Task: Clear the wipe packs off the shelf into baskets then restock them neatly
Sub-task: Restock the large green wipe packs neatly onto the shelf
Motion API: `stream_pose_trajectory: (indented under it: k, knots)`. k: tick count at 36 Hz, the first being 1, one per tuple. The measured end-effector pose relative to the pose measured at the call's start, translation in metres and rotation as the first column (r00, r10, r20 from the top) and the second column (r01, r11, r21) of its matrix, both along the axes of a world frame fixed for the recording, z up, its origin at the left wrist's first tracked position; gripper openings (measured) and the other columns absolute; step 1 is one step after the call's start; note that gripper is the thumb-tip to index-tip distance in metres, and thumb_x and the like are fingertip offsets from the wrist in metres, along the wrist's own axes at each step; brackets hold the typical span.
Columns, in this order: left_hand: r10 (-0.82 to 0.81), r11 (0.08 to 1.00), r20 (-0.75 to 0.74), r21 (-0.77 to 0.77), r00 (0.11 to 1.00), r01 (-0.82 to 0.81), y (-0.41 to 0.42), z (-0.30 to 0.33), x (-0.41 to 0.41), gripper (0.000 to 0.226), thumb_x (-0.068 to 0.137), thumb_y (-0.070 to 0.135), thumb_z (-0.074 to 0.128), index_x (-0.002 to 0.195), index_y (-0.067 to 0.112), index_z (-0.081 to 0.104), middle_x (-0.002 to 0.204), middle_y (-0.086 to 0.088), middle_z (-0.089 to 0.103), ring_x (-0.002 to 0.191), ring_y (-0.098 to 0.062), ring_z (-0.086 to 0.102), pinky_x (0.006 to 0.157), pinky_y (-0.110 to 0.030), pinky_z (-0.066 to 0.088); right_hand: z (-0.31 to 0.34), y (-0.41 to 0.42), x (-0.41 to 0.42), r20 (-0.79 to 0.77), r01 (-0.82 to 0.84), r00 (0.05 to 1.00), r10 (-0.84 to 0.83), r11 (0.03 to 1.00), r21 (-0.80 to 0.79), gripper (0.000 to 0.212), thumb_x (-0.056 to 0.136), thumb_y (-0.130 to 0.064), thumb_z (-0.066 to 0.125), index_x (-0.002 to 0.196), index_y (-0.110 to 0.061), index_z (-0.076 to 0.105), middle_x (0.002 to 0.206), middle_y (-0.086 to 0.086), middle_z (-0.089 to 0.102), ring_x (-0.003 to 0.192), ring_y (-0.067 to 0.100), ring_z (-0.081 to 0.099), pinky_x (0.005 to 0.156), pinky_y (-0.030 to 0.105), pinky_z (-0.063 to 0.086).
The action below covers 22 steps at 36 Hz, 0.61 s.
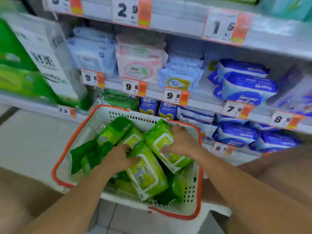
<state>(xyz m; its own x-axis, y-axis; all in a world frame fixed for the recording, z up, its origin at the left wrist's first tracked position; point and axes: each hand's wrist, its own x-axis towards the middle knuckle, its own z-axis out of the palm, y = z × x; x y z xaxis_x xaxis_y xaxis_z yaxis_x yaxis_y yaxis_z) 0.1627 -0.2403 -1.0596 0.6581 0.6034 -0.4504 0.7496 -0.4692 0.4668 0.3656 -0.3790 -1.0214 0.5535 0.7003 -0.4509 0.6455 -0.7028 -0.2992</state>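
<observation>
Green wipe packs (148,176) crowd the basket (194,215); bare floor (33,141) lies left; stocked shelves (202,102) block the far side.

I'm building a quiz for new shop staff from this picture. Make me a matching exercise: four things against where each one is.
Things:
1. green wipe packs
2. pink wipe packs
3. white plastic basket with orange rim
4. right hand

Places:
A. on the middle shelf
B. on a green pack by the basket's far rim
C. inside the basket
D. in front of the shelves

Pairs: 1-C, 2-A, 3-D, 4-B
</observation>
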Motion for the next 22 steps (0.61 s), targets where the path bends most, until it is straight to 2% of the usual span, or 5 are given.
stream_pose_trajectory:
  k: [6,11,15,19,22]
  knots:
    - [-0.002,0.994,0.052,-0.107,0.999,0.007,0.000,-0.009,-0.011,0.084,0.080,0.062,0.069,0.147,0.020,0.043,0.148,-0.002,0.048,0.131,-0.022,0.050,0.102,-0.029,0.041,-0.013,0.003,0.023,-0.214,-0.031,0.977,-0.022,0.970,-0.243,0.142,0.051,-0.055,0.094,0.159,-0.019,0.009,0.159,0.001,0.031,0.141,0.028,0.039,0.114,0.042,0.037]
    - [0.092,0.990,0.172,-0.125,0.981,-0.071,0.014,0.000,0.004,0.072,0.085,0.057,0.067,0.144,0.020,0.046,0.139,-0.002,0.054,0.121,-0.023,0.055,0.088,-0.028,0.044,-0.044,-0.002,0.028,-0.310,0.140,0.934,-0.180,0.979,-0.147,0.144,0.011,-0.063,0.093,0.140,-0.023,0.045,0.139,-0.006,0.054,0.123,0.022,0.056,0.102,0.041,0.051]
    - [0.159,0.955,0.183,-0.277,0.970,-0.104,0.020,0.000,0.006,0.080,0.079,0.050,0.077,0.145,0.022,0.042,0.141,-0.003,0.052,0.111,-0.019,0.054,0.084,-0.027,0.043,-0.037,-0.008,0.013,-0.276,0.134,0.948,-0.159,0.985,-0.107,0.112,0.023,-0.059,0.091,0.123,-0.023,0.056,0.116,-0.005,0.063,0.108,0.020,0.062,0.092,0.039,0.056]
    - [0.180,0.920,0.242,-0.384,0.953,-0.076,0.017,0.013,0.012,0.114,0.064,0.050,0.087,0.155,0.026,0.022,0.158,0.000,0.033,0.141,-0.022,0.038,0.110,-0.037,0.038,-0.002,-0.014,0.006,-0.269,0.161,0.950,-0.160,0.987,-0.018,0.082,0.039,-0.042,0.095,0.112,-0.022,0.063,0.107,-0.008,0.068,0.101,0.017,0.066,0.085,0.035,0.058]
    - [0.194,0.901,0.360,-0.433,0.912,-0.021,0.019,0.050,0.019,0.128,0.046,0.063,0.087,0.153,0.034,0.025,0.159,0.005,0.030,0.145,-0.020,0.032,0.114,-0.043,0.035,0.054,-0.014,0.011,-0.344,0.123,0.933,-0.110,0.992,0.016,0.067,0.050,-0.029,0.097,0.110,-0.021,0.067,0.106,-0.003,0.075,0.096,0.021,0.072,0.083,0.037,0.061]
